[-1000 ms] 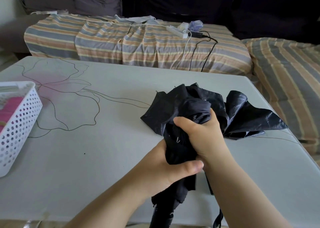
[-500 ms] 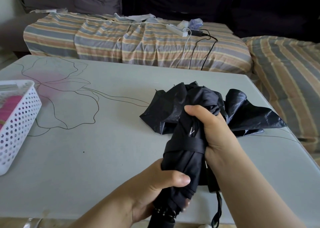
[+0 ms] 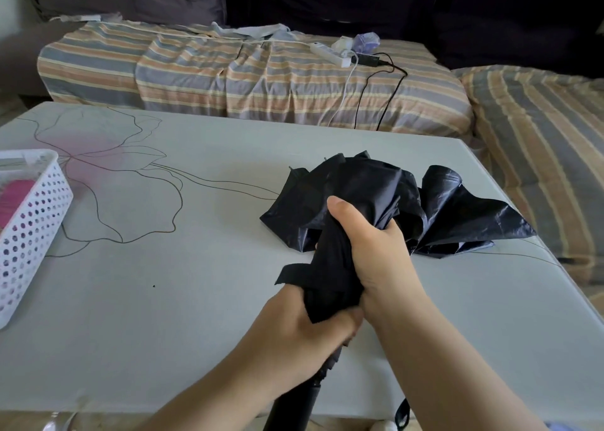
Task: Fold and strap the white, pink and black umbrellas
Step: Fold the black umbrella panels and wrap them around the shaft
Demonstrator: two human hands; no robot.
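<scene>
Black fabric umbrella [image 3: 366,201] lay half gathered over the pale grey counter [image 3: 163,316], its shaft end pointing toward the person and its loose canopy folds spreading out beyond the fingers onto the counter's far right part. The right hand [image 3: 376,257] wrapped round the bunched cloth at the middle, thumb lying along the top of it and fingers curled underneath, out of sight. The left hand [image 3: 304,336] gripped the lower part of the bundle just below the right one, the two hands touching, with a flat black strap [image 3: 294,273] sticking out to the left just above the left hand. Below the left hand's fingers the umbrella's black handle [image 3: 294,404] ran off the near edge. Well to the left of both hands stood a white perforated plastic basket [image 3: 29,234] with something pink [image 3: 13,198] inside, too little of it visible to tell what. Beyond the counter a striped cloth covered a sofa [image 3: 228,77], on which lay a white power strip [image 3: 330,53] with cables.
</scene>
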